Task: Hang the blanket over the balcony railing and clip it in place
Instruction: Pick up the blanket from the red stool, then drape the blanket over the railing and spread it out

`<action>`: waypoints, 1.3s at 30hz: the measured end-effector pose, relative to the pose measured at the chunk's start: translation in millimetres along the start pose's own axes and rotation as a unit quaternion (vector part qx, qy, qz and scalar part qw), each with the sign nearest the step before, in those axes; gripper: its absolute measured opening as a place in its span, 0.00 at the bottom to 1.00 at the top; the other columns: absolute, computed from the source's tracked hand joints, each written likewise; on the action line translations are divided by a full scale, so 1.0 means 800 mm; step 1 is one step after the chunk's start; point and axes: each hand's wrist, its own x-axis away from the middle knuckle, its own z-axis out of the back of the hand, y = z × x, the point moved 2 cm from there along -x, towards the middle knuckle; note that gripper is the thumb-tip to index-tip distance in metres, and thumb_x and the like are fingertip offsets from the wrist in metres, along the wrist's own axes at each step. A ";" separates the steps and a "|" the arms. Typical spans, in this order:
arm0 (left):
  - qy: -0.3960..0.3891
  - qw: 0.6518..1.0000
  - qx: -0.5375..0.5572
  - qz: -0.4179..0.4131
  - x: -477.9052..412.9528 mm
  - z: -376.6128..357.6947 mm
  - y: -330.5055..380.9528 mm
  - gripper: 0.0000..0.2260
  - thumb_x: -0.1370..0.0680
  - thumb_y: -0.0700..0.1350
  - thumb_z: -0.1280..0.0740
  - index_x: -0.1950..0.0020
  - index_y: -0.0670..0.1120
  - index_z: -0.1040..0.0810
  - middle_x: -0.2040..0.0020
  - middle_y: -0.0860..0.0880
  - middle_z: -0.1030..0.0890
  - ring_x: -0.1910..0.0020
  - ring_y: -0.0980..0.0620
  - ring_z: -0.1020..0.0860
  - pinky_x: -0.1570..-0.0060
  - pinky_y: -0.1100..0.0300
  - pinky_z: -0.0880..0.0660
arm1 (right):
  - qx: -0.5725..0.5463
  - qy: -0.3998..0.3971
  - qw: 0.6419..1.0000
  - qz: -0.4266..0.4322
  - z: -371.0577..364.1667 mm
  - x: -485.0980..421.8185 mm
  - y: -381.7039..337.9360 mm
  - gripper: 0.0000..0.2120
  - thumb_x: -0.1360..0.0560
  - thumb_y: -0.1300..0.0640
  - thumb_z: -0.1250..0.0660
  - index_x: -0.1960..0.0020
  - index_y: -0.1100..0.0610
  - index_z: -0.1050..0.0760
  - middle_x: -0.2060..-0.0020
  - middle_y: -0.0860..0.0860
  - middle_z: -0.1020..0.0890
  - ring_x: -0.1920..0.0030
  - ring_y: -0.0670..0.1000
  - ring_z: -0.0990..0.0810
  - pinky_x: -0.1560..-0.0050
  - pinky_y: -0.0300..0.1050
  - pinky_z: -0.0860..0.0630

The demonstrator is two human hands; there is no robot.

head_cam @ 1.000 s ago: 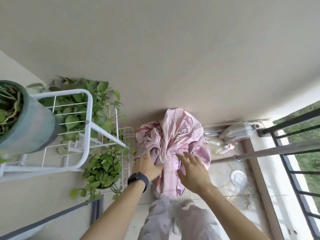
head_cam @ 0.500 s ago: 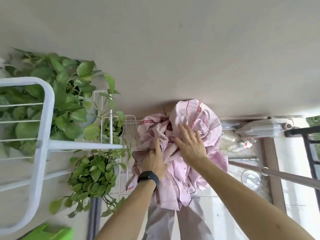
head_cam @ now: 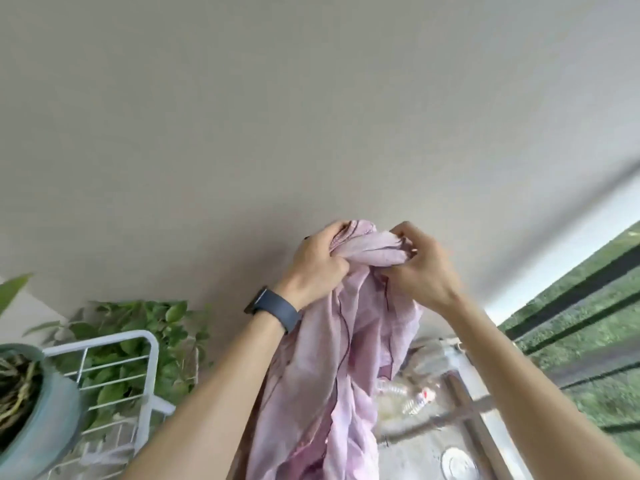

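Gripping the pink blanket [head_cam: 332, 358] at chest height or above, the person held it bunched between both hands, in front of a plain beige wall. The left hand [head_cam: 317, 263], with a dark watch [head_cam: 273, 308] on its wrist, was closed in a fist around a gathered fold at the top. The right hand [head_cam: 420, 261] was curled close beside it, fingers pinching the same upper bunch. Below the hands the cloth hung down in loose, crumpled folds toward the floor.

The balcony railing [head_cam: 575, 327] stood well apart at the right edge of the view, its dark bars blurred against green ground beyond. None of the blanket lay over it, and no clip could be seen in either hand or nearby. A white wire rack [head_cam: 145, 362] with leafy plants [head_cam: 152, 327] sat low at the left.

By this showing the task was barely begun: the blanket appeared picked up and was perhaps being sorted for an edge. Spreading it, draping it over the rail and clipping it all seemed left to do.
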 end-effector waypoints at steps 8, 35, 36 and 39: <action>-0.042 0.974 0.046 -0.216 -0.012 0.078 0.327 0.23 0.33 0.25 0.47 0.56 0.47 0.21 0.77 0.60 0.29 0.78 0.63 0.33 0.77 0.70 0.38 | -0.266 -0.219 0.937 0.056 0.209 -0.011 -0.140 0.38 0.32 0.66 0.25 0.26 0.56 0.34 0.33 0.57 0.22 0.33 0.58 0.23 0.36 0.53 0.23; 0.138 0.893 -0.382 -0.196 -0.066 -0.009 0.457 0.06 0.28 0.46 0.32 0.53 0.48 0.25 0.54 0.44 0.19 0.53 0.40 0.22 0.59 0.56 0.31 | 0.467 0.297 0.827 0.100 0.489 -0.015 -0.106 0.09 0.21 0.52 0.38 0.41 0.49 0.26 0.45 0.50 0.19 0.38 0.57 0.27 0.45 0.51 0.32; 0.122 0.903 -0.361 -0.196 -0.058 -0.021 0.453 0.07 0.28 0.46 0.31 0.53 0.49 0.27 0.56 0.47 0.21 0.53 0.41 0.24 0.58 0.56 0.32 | 0.472 0.300 0.822 0.105 0.495 -0.008 -0.102 0.09 0.20 0.52 0.38 0.41 0.49 0.26 0.46 0.50 0.19 0.38 0.57 0.27 0.46 0.51 0.32; 0.083 0.933 -0.290 -0.198 -0.035 -0.045 0.458 0.10 0.29 0.45 0.29 0.58 0.52 0.30 0.60 0.52 0.24 0.56 0.45 0.26 0.59 0.55 0.34 | 0.479 0.318 0.811 0.112 0.511 0.014 -0.100 0.09 0.20 0.52 0.39 0.41 0.50 0.26 0.46 0.51 0.19 0.39 0.58 0.27 0.46 0.53 0.32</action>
